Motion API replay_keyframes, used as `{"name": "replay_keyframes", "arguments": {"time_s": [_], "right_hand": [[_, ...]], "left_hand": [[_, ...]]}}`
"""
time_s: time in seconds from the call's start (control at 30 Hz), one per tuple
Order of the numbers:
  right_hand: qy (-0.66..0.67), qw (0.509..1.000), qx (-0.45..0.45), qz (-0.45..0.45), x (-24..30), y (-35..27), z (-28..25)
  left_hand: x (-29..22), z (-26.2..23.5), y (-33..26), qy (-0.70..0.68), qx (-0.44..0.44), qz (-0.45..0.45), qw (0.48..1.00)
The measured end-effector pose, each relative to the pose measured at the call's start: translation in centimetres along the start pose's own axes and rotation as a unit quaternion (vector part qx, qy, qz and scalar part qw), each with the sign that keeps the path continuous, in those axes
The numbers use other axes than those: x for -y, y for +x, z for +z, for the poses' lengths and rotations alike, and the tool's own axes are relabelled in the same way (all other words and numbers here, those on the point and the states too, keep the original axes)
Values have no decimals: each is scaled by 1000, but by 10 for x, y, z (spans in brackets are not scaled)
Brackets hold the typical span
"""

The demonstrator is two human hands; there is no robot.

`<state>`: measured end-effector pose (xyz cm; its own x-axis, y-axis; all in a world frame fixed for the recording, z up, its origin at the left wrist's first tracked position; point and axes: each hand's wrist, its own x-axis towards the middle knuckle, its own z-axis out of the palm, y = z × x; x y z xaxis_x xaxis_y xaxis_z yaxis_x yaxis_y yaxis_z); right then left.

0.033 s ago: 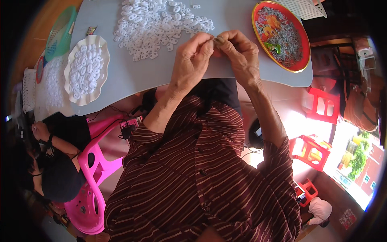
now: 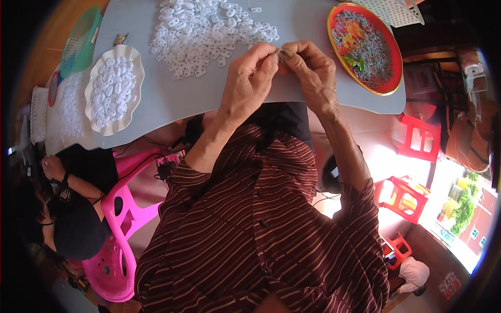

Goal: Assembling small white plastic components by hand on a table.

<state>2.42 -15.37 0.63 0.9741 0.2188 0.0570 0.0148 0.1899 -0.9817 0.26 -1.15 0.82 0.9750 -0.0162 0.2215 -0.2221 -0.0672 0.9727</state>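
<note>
Over the grey table [image 2: 172, 96], near its front edge, both hands meet at the fingertips. My left hand [image 2: 249, 78] is closed, its thumb and forefinger pinched together. Facing it, my right hand [image 2: 312, 68] pinches too, its thumb bent against the forefinger. Whatever sits between the fingertips is too small and covered to make out. Just beyond my left hand spreads a heap of small white plastic pieces with holes [image 2: 201, 36]. To the right of my right hand is a red round tray [image 2: 395, 78] with a gold rim, full of small grey metal-looking parts.
At the left, a scalloped white dish [image 2: 136, 86] holds more white pieces. Beyond it are a green basket [image 2: 86, 39] and a pile of tiny white bits [image 2: 69, 107]. A white perforated basket [image 2: 402, 13] stands far right. Another person sits left by a pink chair [image 2: 117, 250].
</note>
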Motion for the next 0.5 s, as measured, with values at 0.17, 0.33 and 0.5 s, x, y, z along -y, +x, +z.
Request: {"name": "replay_keyframes", "arguments": {"time_s": [0.17,0.33,0.5], "right_hand": [[32,999,-8,-2,-1,0,-4],[31,999,-8,-40,-6,1,-2],[25,999,6,-47,-9,1,-5]], "left_hand": [[-8,-31,35,227,-49,176,957],[22,-81,98,481,-12,249,840],[37,-77,111,516,40,237,822]]}}
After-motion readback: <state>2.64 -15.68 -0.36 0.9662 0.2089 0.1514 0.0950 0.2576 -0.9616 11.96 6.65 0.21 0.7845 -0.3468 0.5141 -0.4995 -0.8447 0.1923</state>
